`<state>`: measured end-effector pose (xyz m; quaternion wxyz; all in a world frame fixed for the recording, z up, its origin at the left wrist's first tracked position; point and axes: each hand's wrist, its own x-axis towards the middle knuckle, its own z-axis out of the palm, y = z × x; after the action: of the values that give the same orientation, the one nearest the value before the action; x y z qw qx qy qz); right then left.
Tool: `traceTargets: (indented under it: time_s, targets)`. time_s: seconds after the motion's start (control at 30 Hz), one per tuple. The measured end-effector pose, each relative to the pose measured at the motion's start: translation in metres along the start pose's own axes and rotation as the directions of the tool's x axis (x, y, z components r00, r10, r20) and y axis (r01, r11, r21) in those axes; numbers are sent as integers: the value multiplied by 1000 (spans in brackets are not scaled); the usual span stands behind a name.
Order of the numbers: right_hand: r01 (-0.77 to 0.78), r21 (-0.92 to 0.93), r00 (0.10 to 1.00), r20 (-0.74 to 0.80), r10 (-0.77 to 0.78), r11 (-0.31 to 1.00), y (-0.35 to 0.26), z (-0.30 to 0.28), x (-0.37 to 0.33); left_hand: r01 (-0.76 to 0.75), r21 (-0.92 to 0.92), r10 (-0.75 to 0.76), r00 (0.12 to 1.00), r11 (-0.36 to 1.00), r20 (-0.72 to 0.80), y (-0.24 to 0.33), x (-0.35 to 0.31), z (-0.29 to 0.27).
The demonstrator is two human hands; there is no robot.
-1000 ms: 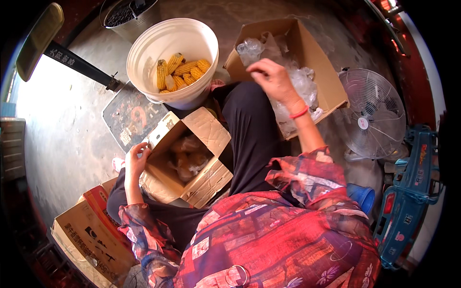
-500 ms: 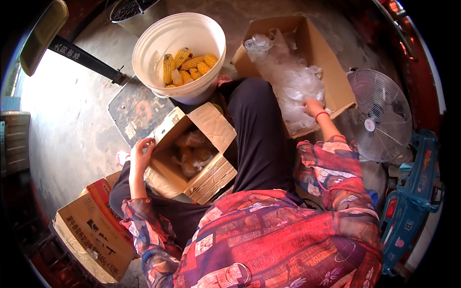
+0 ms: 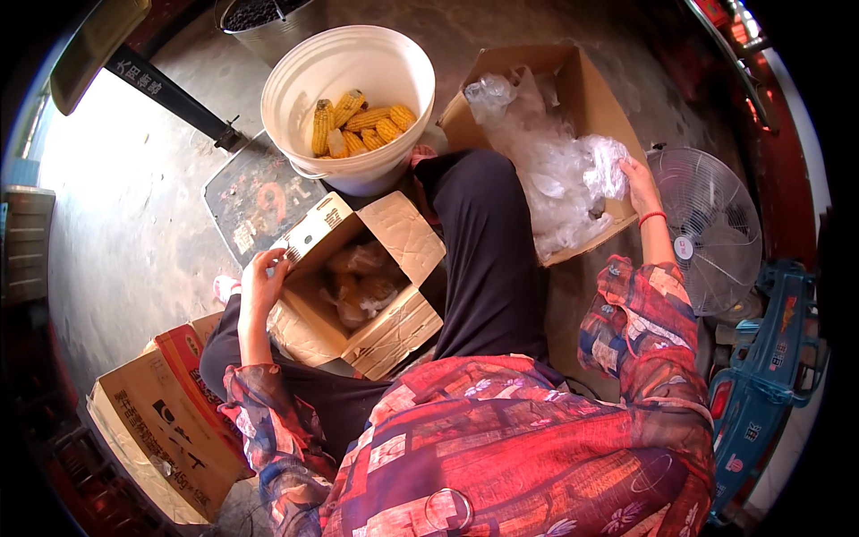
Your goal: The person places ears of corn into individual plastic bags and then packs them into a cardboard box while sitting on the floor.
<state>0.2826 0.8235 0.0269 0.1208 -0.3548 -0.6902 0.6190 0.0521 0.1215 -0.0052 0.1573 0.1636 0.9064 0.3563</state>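
Observation:
With my right hand I grip a bunched clear plastic bag, at the right side of an open cardboard box. More crumpled clear plastic bags fill that box. My left hand pinches the upper left flap of a smaller open carton between my legs. Inside the carton lie yellowish things wrapped in clear plastic; their kind is hard to make out. A white bucket beyond the carton holds several yellow corn cobs.
A platform scale lies left of the bucket. On the right stand a round fan and a blue plastic case. Another cardboard box is at lower left. A metal pail with dark contents stands at the back.
My right hand has moved up and to the right along the box, and a bunched plastic bag now shows in its fingers. My left hand stays at the carton flap. The view has shifted slightly.

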Motion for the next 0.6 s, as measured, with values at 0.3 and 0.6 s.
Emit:
traceTargets:
  time_s: [0.3,0.6]
  targets:
    - [26,494,916,336,-218,869,-127,183,-31,-78,-144,41,969,986,-245,13,5,0]
    - [-259,318,441,879,-181,912,-143,430,-133,-410,183,444,747,894,-495,81,-8,-14]
